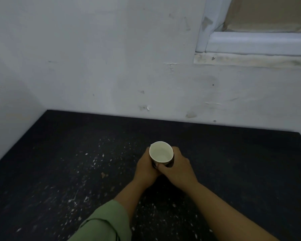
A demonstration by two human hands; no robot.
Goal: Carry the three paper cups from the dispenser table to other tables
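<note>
Peeling white wall [111,58] fills the head view, with the corner of a window frame [250,42] up and to the right of the hands. Below it runs a dark, speckled worktop [59,162], bare except for what the hands hold.

Both hands meet at one paper cup [161,153], upright, open mouth up, with what looks like liquid low inside. The left hand [146,166] wraps its left side and the right hand [177,168] its right side, thumbs meeting on the near wall; both are clasped around the cup. A green sleeve [104,221] covers the left forearm. The cup's base is hidden, so I cannot tell whether it rests on the worktop or hangs just above it.

This looks like the setting-down step. To do it well, lower the cup straight, keep the rim level, feel the base seat flat, then ease the fingers outward evenly so the thin wall does not buckle or tip.
</note>
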